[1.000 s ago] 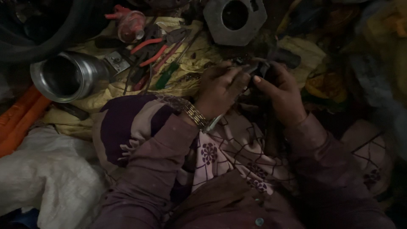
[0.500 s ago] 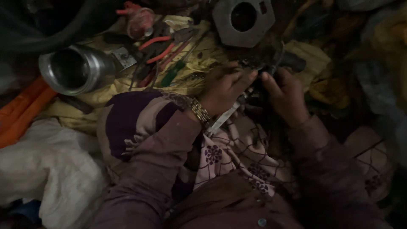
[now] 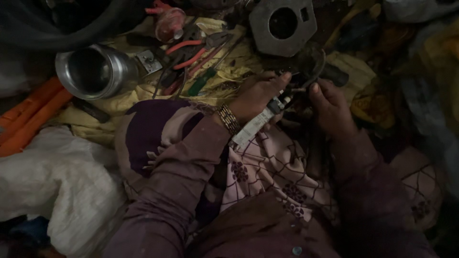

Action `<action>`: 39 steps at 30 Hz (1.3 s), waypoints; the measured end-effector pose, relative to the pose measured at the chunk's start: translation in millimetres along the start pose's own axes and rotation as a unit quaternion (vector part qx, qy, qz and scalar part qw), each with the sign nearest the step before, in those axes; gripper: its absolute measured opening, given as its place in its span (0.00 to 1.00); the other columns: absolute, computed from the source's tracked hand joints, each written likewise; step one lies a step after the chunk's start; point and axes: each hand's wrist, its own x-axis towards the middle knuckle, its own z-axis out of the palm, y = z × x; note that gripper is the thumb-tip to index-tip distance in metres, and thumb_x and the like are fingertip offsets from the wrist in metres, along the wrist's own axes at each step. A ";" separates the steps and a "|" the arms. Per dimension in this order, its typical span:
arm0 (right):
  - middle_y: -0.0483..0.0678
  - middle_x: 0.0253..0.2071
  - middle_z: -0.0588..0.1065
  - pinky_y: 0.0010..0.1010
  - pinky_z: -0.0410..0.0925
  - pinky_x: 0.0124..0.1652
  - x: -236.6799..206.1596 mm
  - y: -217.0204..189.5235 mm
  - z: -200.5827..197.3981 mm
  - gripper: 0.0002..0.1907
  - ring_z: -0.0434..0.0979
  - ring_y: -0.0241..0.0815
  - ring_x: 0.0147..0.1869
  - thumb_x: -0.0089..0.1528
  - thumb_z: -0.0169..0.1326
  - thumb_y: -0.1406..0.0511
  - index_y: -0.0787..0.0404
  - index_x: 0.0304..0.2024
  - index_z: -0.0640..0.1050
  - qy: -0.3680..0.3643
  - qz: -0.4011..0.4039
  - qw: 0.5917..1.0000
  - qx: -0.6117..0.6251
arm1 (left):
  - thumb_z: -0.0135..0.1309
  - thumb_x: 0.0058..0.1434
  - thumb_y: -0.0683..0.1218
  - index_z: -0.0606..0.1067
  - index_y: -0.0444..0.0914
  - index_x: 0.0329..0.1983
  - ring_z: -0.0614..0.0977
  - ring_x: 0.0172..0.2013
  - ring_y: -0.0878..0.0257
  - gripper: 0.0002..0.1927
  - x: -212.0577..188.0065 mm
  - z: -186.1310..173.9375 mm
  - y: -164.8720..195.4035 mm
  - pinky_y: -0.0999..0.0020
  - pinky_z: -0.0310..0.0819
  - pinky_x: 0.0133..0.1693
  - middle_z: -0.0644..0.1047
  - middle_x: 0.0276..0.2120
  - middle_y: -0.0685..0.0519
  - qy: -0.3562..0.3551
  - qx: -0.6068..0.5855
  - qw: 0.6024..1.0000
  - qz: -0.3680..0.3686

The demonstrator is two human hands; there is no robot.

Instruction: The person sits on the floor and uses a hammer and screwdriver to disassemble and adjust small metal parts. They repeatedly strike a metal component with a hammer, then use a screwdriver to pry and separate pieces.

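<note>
My left hand [image 3: 256, 95] is closed around a slim white tool with a dark tip [image 3: 258, 122], which slants down toward my lap. Its tip points at a small dark part with a wire loop [image 3: 306, 79] that my right hand [image 3: 330, 107] grips from the right. Both hands work close together over a yellow cloth [image 3: 224, 71], just above my patterned pink clothing. A metal bracelet [image 3: 228, 119] sits on my left wrist. The dim light hides the dark part's details.
Red-handled pliers [image 3: 191, 48], a green-handled screwdriver [image 3: 201, 82] and other tools lie on the cloth. A shiny metal cylinder [image 3: 95, 71] lies at the left, a grey metal plate with a round hole [image 3: 282, 24] at the top. Orange tubing [image 3: 28, 119] and a white sack [image 3: 57, 186] fill the left.
The white tool has come into plain view in my left hand, its tip now at the dark part. Both hands stay at the same spot; the view has shifted slightly.
</note>
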 end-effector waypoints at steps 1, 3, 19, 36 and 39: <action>0.37 0.33 0.61 0.30 0.58 0.37 0.9 -0.8 -0.2 0.21 0.57 0.30 0.36 0.79 0.41 0.53 0.62 0.40 0.71 -0.005 -0.002 1.000 0.003 | 0.40 0.81 0.48 0.53 0.44 0.64 0.74 0.31 0.64 0.15 1.1 0.9 -8.5 0.67 0.75 0.36 0.71 0.44 0.49 0.008 0.059 0.995 0.078; 0.37 0.33 0.62 0.30 0.58 0.37 2.6 -2.9 0.1 0.21 0.56 0.30 0.35 0.78 0.41 0.53 0.62 0.42 0.72 -0.008 0.003 1.000 0.024 | 0.39 0.82 0.41 0.46 0.50 0.83 0.76 0.35 0.64 0.31 4.2 0.9 -20.4 0.68 0.75 0.37 0.76 0.56 0.46 0.021 0.173 0.957 0.231; 0.44 0.44 0.79 0.31 0.73 0.45 9.5 -30.2 13.9 0.24 0.78 0.35 0.45 0.74 0.46 0.52 0.66 0.56 0.78 0.092 0.118 0.987 0.063 | 0.63 0.68 0.62 0.73 0.31 0.58 0.82 0.35 0.50 0.31 -3.9 -108.0 63.4 0.56 0.77 0.34 0.79 0.39 0.39 0.339 0.308 0.871 -0.176; 0.50 0.37 0.80 0.34 0.70 0.34 9.2 -19.2 25.3 0.19 0.77 0.37 0.36 0.72 0.55 0.56 0.65 0.53 0.81 0.073 0.015 0.987 -0.143 | 0.56 0.66 0.39 0.69 0.27 0.64 0.82 0.33 0.44 0.23 5.2 -109.9 -34.7 0.51 0.80 0.31 0.79 0.36 0.36 0.207 0.519 0.794 -0.238; 0.52 0.37 0.80 0.36 0.70 0.34 10.5 -20.0 25.0 0.19 0.76 0.41 0.35 0.72 0.55 0.56 0.65 0.54 0.81 0.089 0.046 0.987 -0.126 | 0.58 0.65 0.40 0.72 0.28 0.58 0.82 0.33 0.47 0.19 5.5 -120.1 -21.9 0.51 0.80 0.31 0.80 0.36 0.38 0.244 0.453 0.826 -0.231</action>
